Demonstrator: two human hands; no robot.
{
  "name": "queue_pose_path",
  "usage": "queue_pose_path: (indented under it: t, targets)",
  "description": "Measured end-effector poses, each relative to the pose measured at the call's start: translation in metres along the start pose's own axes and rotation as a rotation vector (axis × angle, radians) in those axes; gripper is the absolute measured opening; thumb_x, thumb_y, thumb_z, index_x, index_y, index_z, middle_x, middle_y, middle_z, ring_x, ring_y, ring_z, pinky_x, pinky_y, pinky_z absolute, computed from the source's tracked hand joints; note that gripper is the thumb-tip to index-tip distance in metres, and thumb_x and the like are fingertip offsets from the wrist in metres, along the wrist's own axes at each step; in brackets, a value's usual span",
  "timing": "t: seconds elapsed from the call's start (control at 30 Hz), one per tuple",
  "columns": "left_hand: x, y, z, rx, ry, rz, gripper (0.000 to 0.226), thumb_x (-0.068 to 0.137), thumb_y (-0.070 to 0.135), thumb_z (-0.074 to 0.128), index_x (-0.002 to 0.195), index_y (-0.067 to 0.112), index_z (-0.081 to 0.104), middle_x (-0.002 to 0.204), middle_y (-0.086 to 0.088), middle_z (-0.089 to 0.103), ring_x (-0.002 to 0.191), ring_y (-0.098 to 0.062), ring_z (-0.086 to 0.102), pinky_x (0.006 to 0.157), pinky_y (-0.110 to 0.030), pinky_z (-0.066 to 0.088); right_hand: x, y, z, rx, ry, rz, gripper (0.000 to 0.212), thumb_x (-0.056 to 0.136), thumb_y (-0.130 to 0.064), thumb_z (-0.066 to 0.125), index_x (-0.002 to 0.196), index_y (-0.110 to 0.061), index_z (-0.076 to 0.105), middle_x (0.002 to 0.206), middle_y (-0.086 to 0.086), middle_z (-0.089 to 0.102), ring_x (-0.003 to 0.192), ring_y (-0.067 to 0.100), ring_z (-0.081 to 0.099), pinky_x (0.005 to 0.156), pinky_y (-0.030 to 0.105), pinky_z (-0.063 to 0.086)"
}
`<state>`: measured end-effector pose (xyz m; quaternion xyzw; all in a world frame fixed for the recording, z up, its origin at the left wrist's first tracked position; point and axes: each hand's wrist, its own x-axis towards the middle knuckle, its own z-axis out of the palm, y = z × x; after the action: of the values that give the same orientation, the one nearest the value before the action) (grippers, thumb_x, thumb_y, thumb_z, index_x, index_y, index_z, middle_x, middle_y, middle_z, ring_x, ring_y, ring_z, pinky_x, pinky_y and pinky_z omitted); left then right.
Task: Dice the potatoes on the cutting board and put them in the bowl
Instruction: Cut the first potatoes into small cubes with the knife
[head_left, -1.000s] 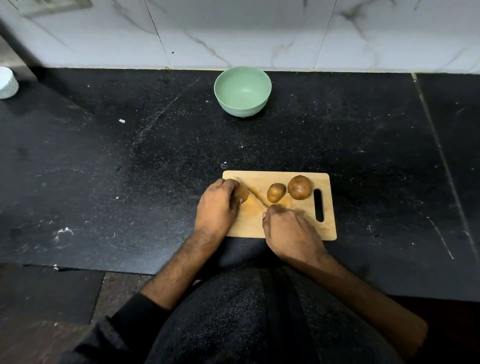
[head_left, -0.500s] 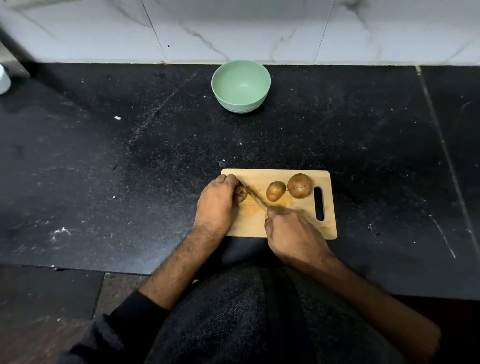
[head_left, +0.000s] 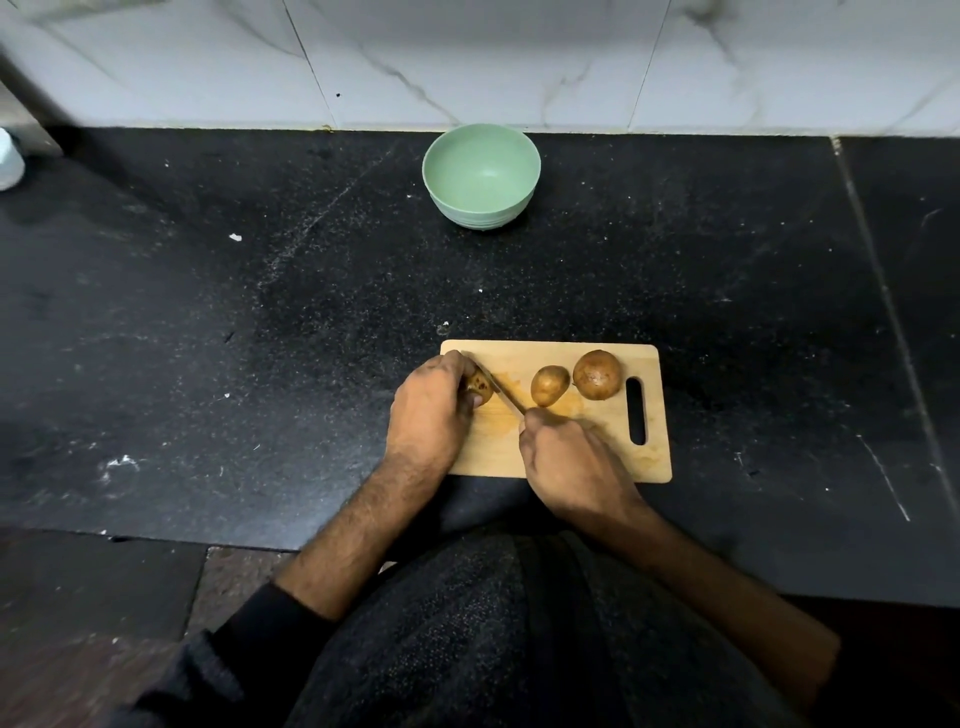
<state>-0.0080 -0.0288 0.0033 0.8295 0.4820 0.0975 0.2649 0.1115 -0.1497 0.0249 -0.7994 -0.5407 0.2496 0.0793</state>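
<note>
A wooden cutting board (head_left: 613, 457) lies on the black counter near its front edge. My left hand (head_left: 431, 410) grips a small brown potato (head_left: 480, 387) at the board's left end. My right hand (head_left: 569, 462) holds a knife (head_left: 501, 392) whose thin blade runs diagonally against that potato's right side. Two whole potatoes sit farther right on the board: a small oval one (head_left: 548, 384) and a larger round one (head_left: 597, 374). A pale green bowl (head_left: 480, 174) stands empty at the back of the counter, well beyond the board.
A white marble-tiled wall runs behind the bowl. A white container (head_left: 9, 166) shows at the far left edge. The counter's front edge lies just below the board, with my dark-clothed torso under it.
The knife blade has slid closer against the potato in my left hand. The view has shifted slightly; hands and board stay in place.
</note>
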Motion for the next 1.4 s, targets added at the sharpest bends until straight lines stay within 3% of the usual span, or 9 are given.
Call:
queue_pose_path:
  t: [0.17, 0.3, 0.5, 0.63, 0.93, 1.13, 1.23, 1.4]
  targets:
    - [0.002, 0.005, -0.001, 0.110, -0.038, -0.002, 0.017, 0.094, 0.024, 0.064, 0.093, 0.013, 0.051, 0.092, -0.003, 0.058, 0.085, -0.026, 0.060, 0.072, -0.040, 0.049, -0.007, -0.001, -0.004, 0.001, 0.008, -0.056, 0.025, 0.106, -0.032, 0.033, 0.108, -0.017, 0.053, 0.077, -0.001, 0.056, 0.073, 0.021, 0.064, 0.068, 0.037, 0.054]
    - [0.001, 0.008, -0.003, 0.149, -0.050, -0.009, 0.016, 0.096, 0.022, 0.063, 0.101, 0.010, 0.054, 0.098, -0.007, 0.060, 0.092, -0.029, 0.061, 0.074, -0.038, 0.045, -0.006, -0.001, -0.001, -0.014, -0.004, -0.054, 0.026, 0.106, -0.032, 0.034, 0.105, -0.017, 0.055, 0.074, -0.006, 0.049, 0.066, 0.015, 0.051, 0.063, 0.029, 0.042]
    - [0.001, 0.013, -0.008, 0.214, -0.054, -0.033, 0.021, 0.095, 0.024, 0.064, 0.108, 0.009, 0.057, 0.109, -0.010, 0.063, 0.100, -0.032, 0.061, 0.074, -0.037, 0.041, 0.003, -0.007, 0.002, -0.036, 0.014, -0.039, 0.026, 0.106, -0.030, 0.035, 0.109, -0.015, 0.056, 0.076, 0.000, 0.055, 0.067, 0.019, 0.051, 0.061, 0.030, 0.037]
    - [-0.001, 0.013, -0.009, 0.208, -0.050, -0.061, 0.024, 0.093, 0.026, 0.068, 0.110, 0.012, 0.059, 0.109, -0.009, 0.065, 0.102, -0.032, 0.062, 0.079, -0.040, 0.047, 0.010, -0.011, 0.007, -0.095, 0.032, -0.019, 0.028, 0.105, -0.029, 0.034, 0.114, -0.013, 0.055, 0.088, 0.009, 0.069, 0.082, 0.029, 0.065, 0.060, 0.033, 0.041]
    - [-0.002, 0.010, -0.009, 0.156, -0.029, -0.105, 0.026, 0.091, 0.032, 0.071, 0.107, 0.015, 0.062, 0.108, -0.006, 0.066, 0.101, -0.029, 0.063, 0.079, -0.039, 0.048, -0.010, 0.003, 0.006, -0.019, -0.050, 0.002, 0.023, 0.105, -0.030, 0.035, 0.108, -0.016, 0.053, 0.087, 0.001, 0.061, 0.082, 0.022, 0.064, 0.064, 0.030, 0.038]
    - [-0.004, 0.007, -0.007, 0.130, -0.023, -0.089, 0.021, 0.090, 0.030, 0.072, 0.102, 0.014, 0.064, 0.106, -0.006, 0.066, 0.098, -0.029, 0.063, 0.079, -0.040, 0.049, -0.015, 0.006, 0.003, -0.008, -0.049, -0.047, 0.021, 0.106, -0.030, 0.032, 0.106, -0.019, 0.050, 0.085, -0.003, 0.055, 0.079, 0.020, 0.062, 0.068, 0.035, 0.047]
    - [-0.001, 0.006, -0.007, 0.127, -0.050, -0.063, 0.015, 0.093, 0.023, 0.068, 0.100, 0.010, 0.063, 0.104, -0.009, 0.066, 0.096, -0.031, 0.063, 0.079, -0.042, 0.050, -0.013, 0.002, -0.003, -0.027, 0.007, -0.079, 0.022, 0.106, -0.031, 0.032, 0.110, -0.020, 0.050, 0.078, -0.003, 0.055, 0.070, 0.018, 0.058, 0.063, 0.033, 0.045]
    - [0.002, 0.001, -0.006, 0.117, -0.060, -0.078, 0.003, 0.091, 0.012, 0.064, 0.093, 0.011, 0.066, 0.096, -0.011, 0.068, 0.091, -0.033, 0.065, 0.077, -0.040, 0.050, -0.008, -0.009, -0.003, -0.008, -0.038, -0.071, 0.025, 0.106, -0.032, 0.033, 0.113, -0.017, 0.051, 0.083, 0.002, 0.060, 0.079, 0.023, 0.065, 0.068, 0.036, 0.052]
